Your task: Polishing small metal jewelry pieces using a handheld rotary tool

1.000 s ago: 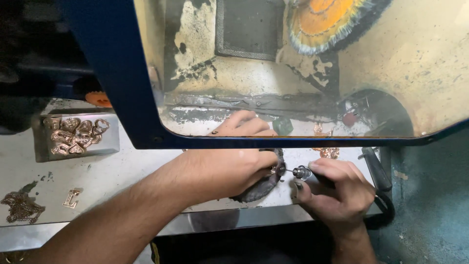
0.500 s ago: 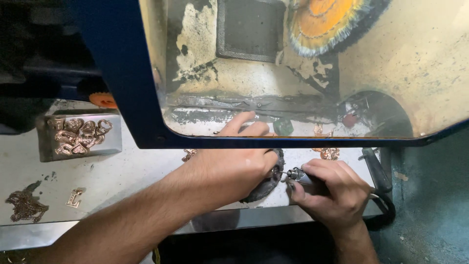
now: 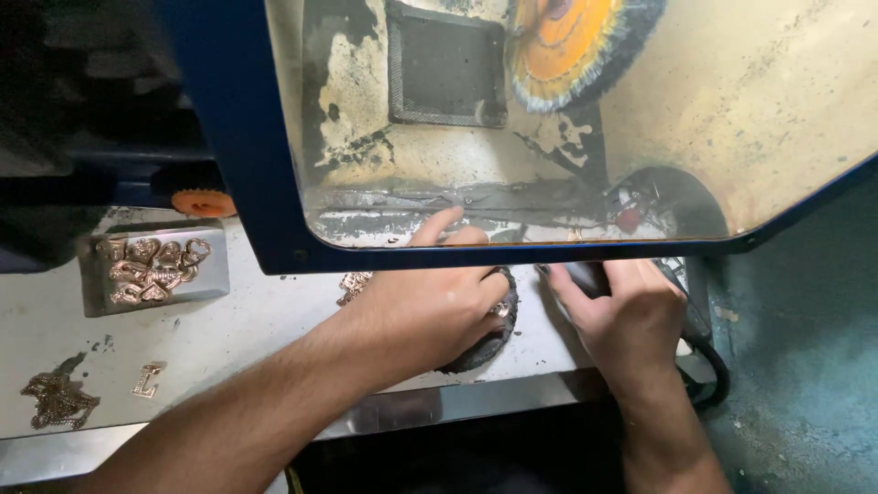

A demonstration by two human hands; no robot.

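From my remote seat, head cam looking down at a grimy polishing bench w/ a blue-framed clear guard [image 3: 247, 137] across the top of the shot. Left hand [image 3: 430, 306] lies palm-down over a dark round pad [image 3: 489, 343] on the bench top [image 3: 274, 329], fingers curled over its upper edge & pinching a small rose-gold piece [image 3: 500, 309] at the fingertips; forefinger sticks out straight, under the guard's lower edge. Piece is mostly hidden by the fingers, so I can't tell its shape. Right hand [image 3: 631, 320] sits just beside the left-hand fingertips, a narrow gap between them, fingers wrapped tight round a dark tool handle [image 3: 585, 274]; tool tip not visible to me. A black cable [image 3: 713, 370] loops down past the right wrist.

Beyond the fingers, behind the guard: an orange brush wheel [image 3: 572, 41], a dark mesh vent [image 3: 445, 64], a red-&-white bit [image 3: 628, 215] near the dark opening at back. Just by the left wrist, another small rose-gold charm [image 3: 354, 285] lies on the bench top. Well away from both hands, far side of the left forearm: a steel tray [image 3: 206, 279] of rose-gold charms [image 3: 151, 265], an orange knob [image 3: 203, 202] above it, a letter-shaped pendant [image 3: 148, 379] & a tangle of chain [image 3: 57, 400] near the bench's front edge.
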